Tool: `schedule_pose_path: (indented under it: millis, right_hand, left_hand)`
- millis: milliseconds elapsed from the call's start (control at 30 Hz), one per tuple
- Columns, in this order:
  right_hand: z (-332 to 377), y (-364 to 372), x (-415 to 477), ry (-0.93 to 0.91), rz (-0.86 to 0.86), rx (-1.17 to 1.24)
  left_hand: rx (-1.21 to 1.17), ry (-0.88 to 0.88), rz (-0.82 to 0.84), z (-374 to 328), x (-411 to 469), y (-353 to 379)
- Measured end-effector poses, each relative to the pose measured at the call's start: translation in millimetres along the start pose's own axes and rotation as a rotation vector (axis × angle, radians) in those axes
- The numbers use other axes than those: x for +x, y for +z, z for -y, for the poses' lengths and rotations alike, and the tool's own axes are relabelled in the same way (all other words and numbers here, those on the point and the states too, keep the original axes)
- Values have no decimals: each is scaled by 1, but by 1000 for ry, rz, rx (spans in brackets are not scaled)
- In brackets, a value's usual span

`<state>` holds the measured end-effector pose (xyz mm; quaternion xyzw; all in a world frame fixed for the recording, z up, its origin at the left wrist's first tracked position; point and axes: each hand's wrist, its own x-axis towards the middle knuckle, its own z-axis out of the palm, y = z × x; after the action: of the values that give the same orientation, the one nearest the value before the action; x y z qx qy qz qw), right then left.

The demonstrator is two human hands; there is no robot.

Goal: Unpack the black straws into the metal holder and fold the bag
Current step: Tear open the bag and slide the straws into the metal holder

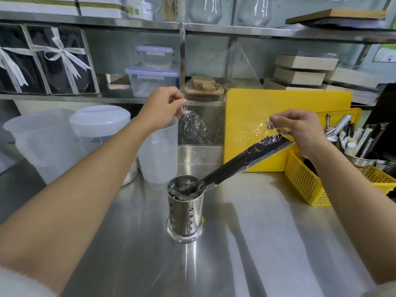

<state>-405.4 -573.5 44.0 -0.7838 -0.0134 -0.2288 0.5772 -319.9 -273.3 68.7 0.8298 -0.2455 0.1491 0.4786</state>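
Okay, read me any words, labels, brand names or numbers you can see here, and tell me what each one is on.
No text here can be read.
White tub on the top shelf: dark print, too blurred to read.
Paper sign at the far right: marks too small to read.
Metal holder, bag, yellow cutting board: no print visible.

Wide open steel counter (214,264) below both hands, nearer the person. Between left hand (165,107) and right hand (300,129) the clear bag (255,130) stretches, black straws (235,159) slanting down into the metal holder (184,209), barring a straight crossing. Plastic jugs (158,155) crowd under the left hand; yellow basket (304,183) and cutting board (278,103) hem the right.
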Motion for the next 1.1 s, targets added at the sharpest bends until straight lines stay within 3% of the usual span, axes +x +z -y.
schedule_pose_path:
  millis: [633, 1100]
  right_hand:
    - [20, 25, 16, -104, 53, -114]
    - [-9, 13, 9, 110, -15, 60]
  left_hand:
    - [-133, -64, -159, 42, -16, -15]
    - [-278, -8, -233, 62, -35, -21]
